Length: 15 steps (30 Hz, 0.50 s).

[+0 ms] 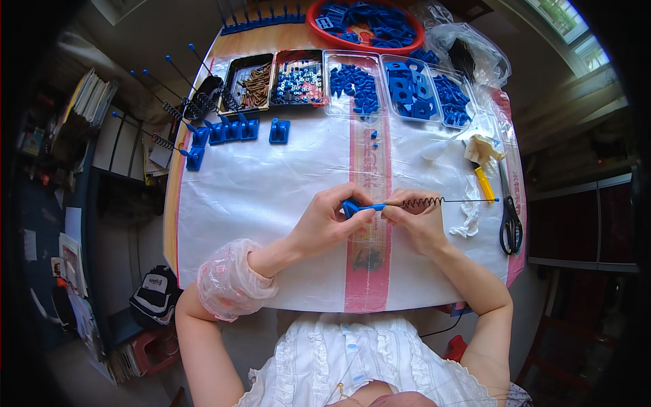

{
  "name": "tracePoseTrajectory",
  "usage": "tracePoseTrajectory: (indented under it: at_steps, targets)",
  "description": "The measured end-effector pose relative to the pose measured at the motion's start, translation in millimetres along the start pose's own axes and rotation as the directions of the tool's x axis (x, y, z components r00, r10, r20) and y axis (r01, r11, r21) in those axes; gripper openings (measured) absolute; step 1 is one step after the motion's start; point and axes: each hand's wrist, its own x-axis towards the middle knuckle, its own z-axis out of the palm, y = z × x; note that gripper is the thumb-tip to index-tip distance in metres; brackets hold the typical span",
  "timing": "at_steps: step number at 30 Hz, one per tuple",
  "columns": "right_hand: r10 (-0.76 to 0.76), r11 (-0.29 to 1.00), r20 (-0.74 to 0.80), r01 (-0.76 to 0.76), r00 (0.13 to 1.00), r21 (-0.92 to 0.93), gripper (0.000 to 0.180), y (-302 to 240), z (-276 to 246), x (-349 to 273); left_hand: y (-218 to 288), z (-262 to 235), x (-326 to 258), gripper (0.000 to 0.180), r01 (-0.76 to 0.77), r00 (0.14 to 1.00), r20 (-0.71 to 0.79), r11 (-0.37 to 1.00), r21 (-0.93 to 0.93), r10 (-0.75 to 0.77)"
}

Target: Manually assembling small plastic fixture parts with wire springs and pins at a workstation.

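Above the middle of the table, my left hand [329, 218] is closed around a blue plastic part [351, 206], its fingers hiding most of it. My right hand [419, 225] pinches a thin black spring rod [427, 201] near its blue inner end. The rod lies level, its coil beside my fingers and its straight length running right to a small blue tip. The two blue pieces meet between my fingertips; whether they are fastened cannot be told. Beyond the hands, two small blue cones [374, 136] lie on the sheet.
Trays along the back hold brass-coloured screws [256, 85], nuts [302, 80], blue cones [354, 85] and flat blue plates [411, 88]. Behind stands a red basin [369, 49]. Blue bases with spring rods [234, 130] stand left. Scissors [510, 230] and a yellow-handled cutter [484, 184] lie right.
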Motion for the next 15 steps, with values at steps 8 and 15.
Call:
tracePoseTrajectory:
  at_steps: [8,15]
  targets:
    - [0.031,0.999,-0.006,-0.031,0.999,0.008,0.007,2.9,0.8,-1.9,-3.8,-0.1,-0.3,0.014,0.173,0.985,0.050,0.968,-0.184,-0.166]
    - [0.012,1.000,0.026,-0.012,1.000,0.011,0.007,3.2,-1.6,-2.2,-3.7,-0.6,1.2,0.014,0.196,0.980,0.090,0.955,-0.222,-0.180]
